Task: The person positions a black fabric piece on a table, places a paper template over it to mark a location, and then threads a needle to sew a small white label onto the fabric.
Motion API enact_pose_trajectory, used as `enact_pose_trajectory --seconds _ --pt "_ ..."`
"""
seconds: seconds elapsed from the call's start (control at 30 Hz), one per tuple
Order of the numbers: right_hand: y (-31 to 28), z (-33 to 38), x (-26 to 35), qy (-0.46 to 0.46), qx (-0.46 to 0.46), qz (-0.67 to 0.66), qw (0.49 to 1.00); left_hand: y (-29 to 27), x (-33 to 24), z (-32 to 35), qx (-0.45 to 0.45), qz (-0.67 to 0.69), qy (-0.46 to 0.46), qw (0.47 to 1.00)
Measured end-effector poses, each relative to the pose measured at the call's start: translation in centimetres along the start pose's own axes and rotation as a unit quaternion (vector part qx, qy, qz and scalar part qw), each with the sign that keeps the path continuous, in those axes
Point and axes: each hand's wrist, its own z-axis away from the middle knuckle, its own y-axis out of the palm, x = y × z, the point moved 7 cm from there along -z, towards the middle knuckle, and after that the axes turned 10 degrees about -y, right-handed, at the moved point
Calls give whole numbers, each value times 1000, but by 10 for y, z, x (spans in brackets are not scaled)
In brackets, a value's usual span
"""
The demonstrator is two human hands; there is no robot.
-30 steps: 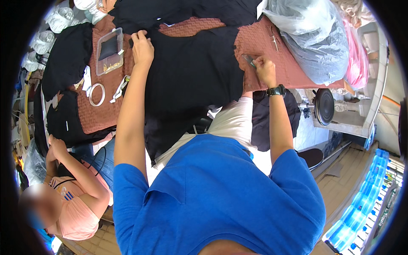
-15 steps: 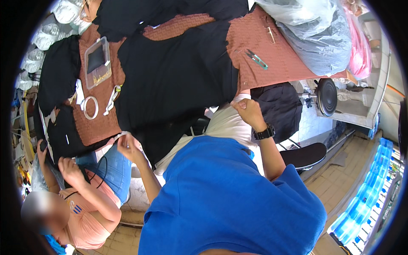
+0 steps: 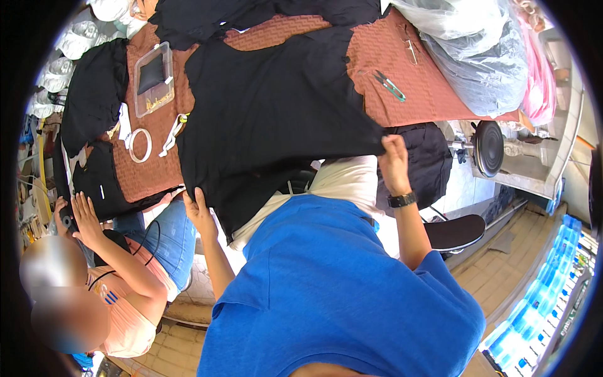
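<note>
A large black cloth piece [image 3: 276, 94], perhaps part of a garment, lies over the table edge and hangs above my lap. My right hand [image 3: 394, 164], with a dark watch on its wrist, pinches the cloth's near right corner and draws it out to the right. At the cloth's left edge my left hand [image 3: 200, 215] has its thumb against the fabric and its fingers at the border, seemingly gripping it. The cloth's lower left corner hangs down beside the left forearm.
On the brown-covered table [image 3: 392, 56] lie thread snips [image 3: 391, 87], a clear plastic box [image 3: 154, 78], a white ring [image 3: 140, 146] and more black cloth [image 3: 94, 94]. Plastic bags [image 3: 471, 56] fill the far right. A co-worker's hand [image 3: 88, 220] is at left; a black stool [image 3: 458, 232] stands right.
My right hand has moved right and now pulls the cloth corner outward, spreading the cloth. My left hand has moved slightly right and down. The co-worker's hand has shifted left.
</note>
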Motion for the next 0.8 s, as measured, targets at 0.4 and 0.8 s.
enact_pose_trajectory --seconds 0.4,0.8 --pt "-33 14 45 -130 70 491 859 -42 -11 62 43 -339 -112 933" --pt "198 -114 45 -510 244 501 655 176 -105 -123 12 -425 337 840"
